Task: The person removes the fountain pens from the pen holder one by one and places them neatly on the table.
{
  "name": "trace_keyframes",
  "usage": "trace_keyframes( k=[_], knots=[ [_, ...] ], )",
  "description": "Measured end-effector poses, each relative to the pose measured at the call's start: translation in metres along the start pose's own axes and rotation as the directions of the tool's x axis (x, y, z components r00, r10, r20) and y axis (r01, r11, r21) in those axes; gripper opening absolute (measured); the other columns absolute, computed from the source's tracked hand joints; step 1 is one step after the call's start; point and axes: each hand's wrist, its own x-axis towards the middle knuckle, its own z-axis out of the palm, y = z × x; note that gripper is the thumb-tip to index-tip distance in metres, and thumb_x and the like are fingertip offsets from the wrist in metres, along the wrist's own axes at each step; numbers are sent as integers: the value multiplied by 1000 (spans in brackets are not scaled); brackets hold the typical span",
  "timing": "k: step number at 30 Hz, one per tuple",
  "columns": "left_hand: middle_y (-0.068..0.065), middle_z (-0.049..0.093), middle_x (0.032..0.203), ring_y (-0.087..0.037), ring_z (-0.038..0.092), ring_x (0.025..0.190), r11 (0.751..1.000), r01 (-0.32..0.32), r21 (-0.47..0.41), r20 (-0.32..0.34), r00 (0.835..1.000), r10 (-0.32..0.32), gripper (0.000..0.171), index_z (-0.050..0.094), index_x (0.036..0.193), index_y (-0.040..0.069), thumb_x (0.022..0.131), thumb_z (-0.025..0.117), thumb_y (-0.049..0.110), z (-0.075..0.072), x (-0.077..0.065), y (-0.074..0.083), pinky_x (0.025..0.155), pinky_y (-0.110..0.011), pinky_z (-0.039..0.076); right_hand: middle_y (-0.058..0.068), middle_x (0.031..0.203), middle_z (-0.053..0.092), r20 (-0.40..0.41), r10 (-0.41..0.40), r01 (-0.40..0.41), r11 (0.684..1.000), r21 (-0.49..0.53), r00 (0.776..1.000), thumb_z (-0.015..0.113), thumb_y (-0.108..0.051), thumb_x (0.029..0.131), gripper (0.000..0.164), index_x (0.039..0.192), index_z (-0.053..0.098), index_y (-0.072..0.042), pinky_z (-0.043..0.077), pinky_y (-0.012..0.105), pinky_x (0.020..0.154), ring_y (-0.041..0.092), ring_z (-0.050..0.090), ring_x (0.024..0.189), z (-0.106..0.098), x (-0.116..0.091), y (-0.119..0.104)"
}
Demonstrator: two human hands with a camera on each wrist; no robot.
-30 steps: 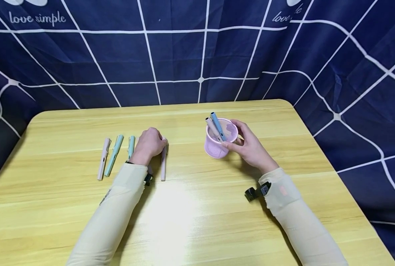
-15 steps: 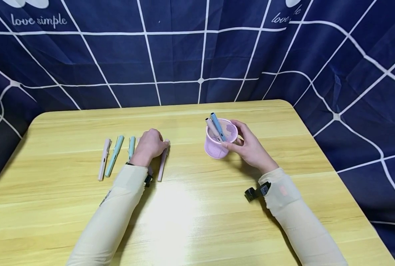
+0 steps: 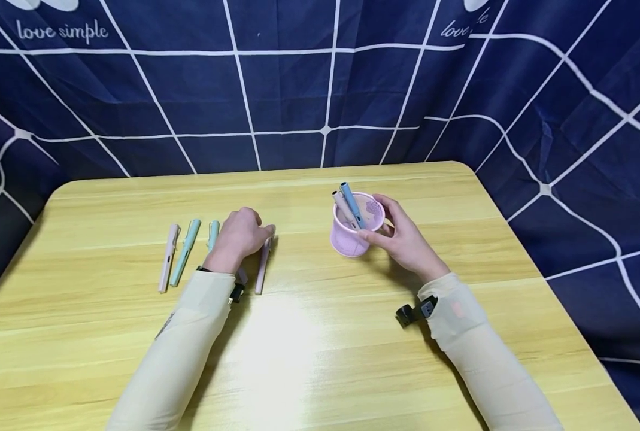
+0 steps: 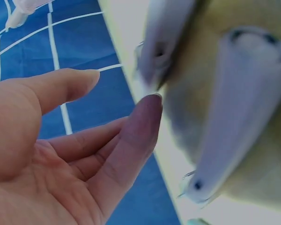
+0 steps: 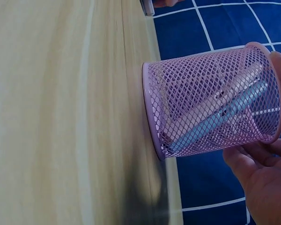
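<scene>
My left hand (image 3: 237, 238) hovers low over the row of pens, its thumb near the cap end of a lilac pen (image 3: 263, 269). In the left wrist view the thumb and fingers are apart with nothing between them, and one fingertip reaches the end of the nearest lilac pen (image 4: 166, 35). Another lilac pen (image 4: 241, 112) lies partly under the hand in the head view. My right hand (image 3: 406, 239) grips the pink mesh pen holder (image 5: 203, 105) near its rim, the thumb in front. Inside lean a blue pen (image 3: 353, 206) and a pale pink pen (image 3: 343, 206).
Left of my left hand lie a lilac pen (image 3: 168, 258), a teal pen (image 3: 185, 252) and a second teal pen (image 3: 213, 233), partly covered. The wooden table (image 3: 320, 359) ends at a blue gridded cloth (image 3: 287, 90) behind and at the sides.
The lilac pen by my left thumb has turned, its cap end moving right and its lower end slightly left. My left forearm has shifted slightly left. My right hand keeps its hold.
</scene>
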Motion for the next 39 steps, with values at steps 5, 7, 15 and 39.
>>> trace_keyframes(
  k=[5, 7, 15, 39],
  knots=[
    [-14, 62, 85, -25, 54, 73, 999, -39, -11, -38, 999, 38, 33, 68, 98, -2, 98, 58, 30, -11, -11, 9, 67, -36, 46, 17, 144, 40, -7, 4, -4, 1000, -4, 1000, 73, -5, 88, 77, 150, 28, 0, 30, 45, 112, 28, 38, 132, 2, 0, 0],
    [-15, 65, 93, -28, 58, 79, 998, -55, -37, -44, 998, 54, 37, 68, 111, -3, 98, 58, 30, -14, -16, 15, 71, -38, 48, 18, 145, 40, -9, 1, -1, 1000, 8, 1000, 74, -2, 87, 78, 149, 28, 1, 30, 45, 112, 29, 38, 132, 3, 0, 0],
    [-8, 68, 95, -22, 61, 83, 979, -146, -144, -118, 985, 130, 39, 65, 121, -2, 95, 63, 28, -6, -24, 39, 75, -36, 51, 19, 144, 39, -12, 0, 0, 1000, 16, 1000, 76, -1, 84, 81, 148, 26, 4, 29, 45, 113, 29, 37, 133, 4, 1, 0],
    [-16, 66, 110, -21, 63, 97, 803, -244, -544, -243, 962, 127, 43, 59, 124, -8, 90, 69, 18, 37, 2, 95, 86, -28, 51, 18, 143, 41, 11, 13, -13, 1000, 19, 1000, 75, -4, 87, 79, 148, 26, 1, 30, 46, 112, 29, 38, 132, 3, 3, -1]
  ],
)
